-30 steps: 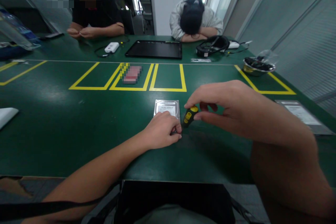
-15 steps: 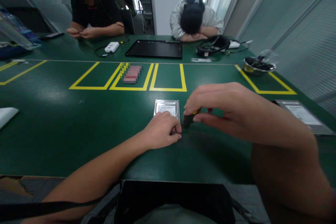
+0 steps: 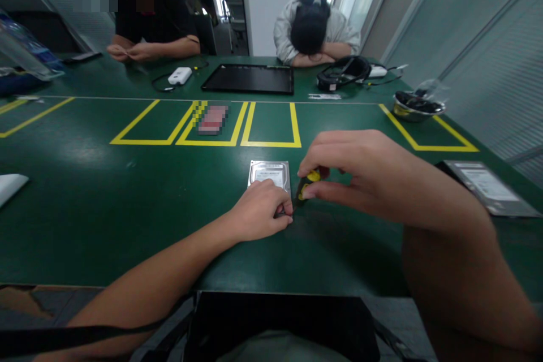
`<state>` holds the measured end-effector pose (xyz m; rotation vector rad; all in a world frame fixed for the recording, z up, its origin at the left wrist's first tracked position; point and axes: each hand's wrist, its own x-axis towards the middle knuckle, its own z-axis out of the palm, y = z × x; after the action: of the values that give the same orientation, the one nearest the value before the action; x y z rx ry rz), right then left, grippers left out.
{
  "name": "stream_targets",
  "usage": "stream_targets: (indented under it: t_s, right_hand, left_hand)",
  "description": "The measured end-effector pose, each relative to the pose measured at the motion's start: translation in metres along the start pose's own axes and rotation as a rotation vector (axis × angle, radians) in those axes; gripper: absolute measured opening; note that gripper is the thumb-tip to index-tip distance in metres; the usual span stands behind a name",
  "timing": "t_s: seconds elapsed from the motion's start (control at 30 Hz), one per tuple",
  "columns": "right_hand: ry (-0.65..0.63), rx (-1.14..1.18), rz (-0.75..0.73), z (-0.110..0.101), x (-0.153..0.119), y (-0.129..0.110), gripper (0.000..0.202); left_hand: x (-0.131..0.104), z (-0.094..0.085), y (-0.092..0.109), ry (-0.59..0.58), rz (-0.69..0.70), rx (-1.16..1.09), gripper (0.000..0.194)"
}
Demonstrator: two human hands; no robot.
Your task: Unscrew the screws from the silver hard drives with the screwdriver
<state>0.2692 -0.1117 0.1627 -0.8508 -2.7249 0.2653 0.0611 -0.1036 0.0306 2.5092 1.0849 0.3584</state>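
The hard drive [image 3: 269,172], likely dense, stiff and best held by its sides, lies in from the desk's [image 3: 139,215] near edge. The left hand [image 3: 261,212] covers its near end, grip closure unclear; the right hand's [image 3: 365,172] grip pinches the screwdriver [image 3: 302,186].
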Motion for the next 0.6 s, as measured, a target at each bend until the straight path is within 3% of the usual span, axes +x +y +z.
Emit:
stream_targets:
  t_s: [0.27,0.47,0.6]
  right_hand:
    - [-0.003,0.093,-0.078,0.0027,0.0027,-0.0003,0.005]
    - [-0.060,0.158,-0.135,-0.0037,-0.0024,0.0025,0.022]
    - [-0.063,0.159,-0.120,-0.0038,-0.0028,0.0038,0.021]
  left_hand:
    - [0.0008,-0.0011,0.0015,0.006,0.004,0.000,0.008]
    - [0.0010,-0.0011,0.0016,0.000,-0.010,-0.009,0.009]
    - [0.0012,-0.0028,0.0028,-0.013,-0.015,-0.012,0.007]
